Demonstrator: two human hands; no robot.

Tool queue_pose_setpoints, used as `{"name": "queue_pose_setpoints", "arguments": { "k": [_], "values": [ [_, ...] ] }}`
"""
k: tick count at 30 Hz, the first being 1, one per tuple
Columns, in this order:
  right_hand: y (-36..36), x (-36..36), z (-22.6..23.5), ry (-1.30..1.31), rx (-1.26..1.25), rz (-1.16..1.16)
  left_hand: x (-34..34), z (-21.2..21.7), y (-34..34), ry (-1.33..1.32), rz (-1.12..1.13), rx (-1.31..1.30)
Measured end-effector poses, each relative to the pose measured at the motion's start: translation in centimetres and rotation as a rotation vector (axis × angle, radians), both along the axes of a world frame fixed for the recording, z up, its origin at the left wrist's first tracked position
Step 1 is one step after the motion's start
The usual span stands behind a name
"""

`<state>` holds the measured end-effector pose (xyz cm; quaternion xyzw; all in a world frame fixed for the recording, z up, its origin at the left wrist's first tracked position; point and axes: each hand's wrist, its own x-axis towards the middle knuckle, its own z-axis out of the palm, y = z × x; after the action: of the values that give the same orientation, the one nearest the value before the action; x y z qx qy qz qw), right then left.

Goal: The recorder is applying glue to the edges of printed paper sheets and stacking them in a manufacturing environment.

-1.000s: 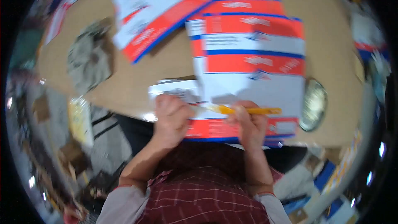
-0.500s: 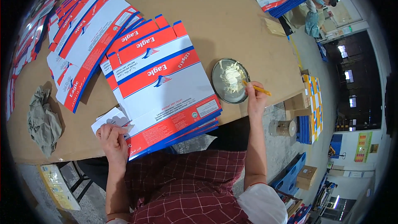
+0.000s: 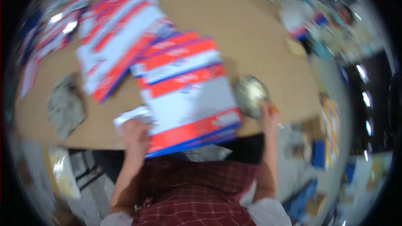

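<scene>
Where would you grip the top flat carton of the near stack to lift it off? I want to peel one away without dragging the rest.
Probably by the near edge of the top flat carton, coming from the person's side. That edge overhangs the table, so fingers can slip under it. The left hand already rests at its near left corner; the right hand is off by the round metal dish.

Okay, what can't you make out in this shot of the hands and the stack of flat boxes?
Head view, motion-blurred throughout:
- Right hand by the round dish: grip and the orange thing in it smeared.
- Dish contents: blurred.
- Left hand on the flat boxes: fingers indistinct.
- Grey rag: shape unclear.
</scene>
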<state>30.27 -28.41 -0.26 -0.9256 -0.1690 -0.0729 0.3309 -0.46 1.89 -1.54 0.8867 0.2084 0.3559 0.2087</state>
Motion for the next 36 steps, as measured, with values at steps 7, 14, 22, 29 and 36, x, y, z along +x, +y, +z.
{"name": "queue_pose_setpoints", "arguments": {
  "k": [7, 14, 22, 29, 36],
  "values": [
    [-5.3, 1.3, -2.3, -0.021, 0.351, 0.184, 1.1, -0.8, -1.3, -0.005, -0.067, -0.066],
    [-1.3, -4.2, 7.0, -0.064, 0.144, 0.126, -0.1, -0.3, -2.7, -0.064, -0.044, -0.09],
    [11.9, -6.6, -2.2, 1.137, 1.468, 0.735, 1.4, -0.8, -1.9, -0.004, -0.062, -0.105],
    [15.3, -13.9, 1.1, 1.314, 1.455, 0.43, 1.4, -0.5, -1.9, -0.014, -0.018, -0.04],
    [16.0, -15.1, 2.1, 1.34, 1.38, 0.434, 1.0, -0.8, -1.9, -0.004, -0.016, -0.068]
  ]
}}
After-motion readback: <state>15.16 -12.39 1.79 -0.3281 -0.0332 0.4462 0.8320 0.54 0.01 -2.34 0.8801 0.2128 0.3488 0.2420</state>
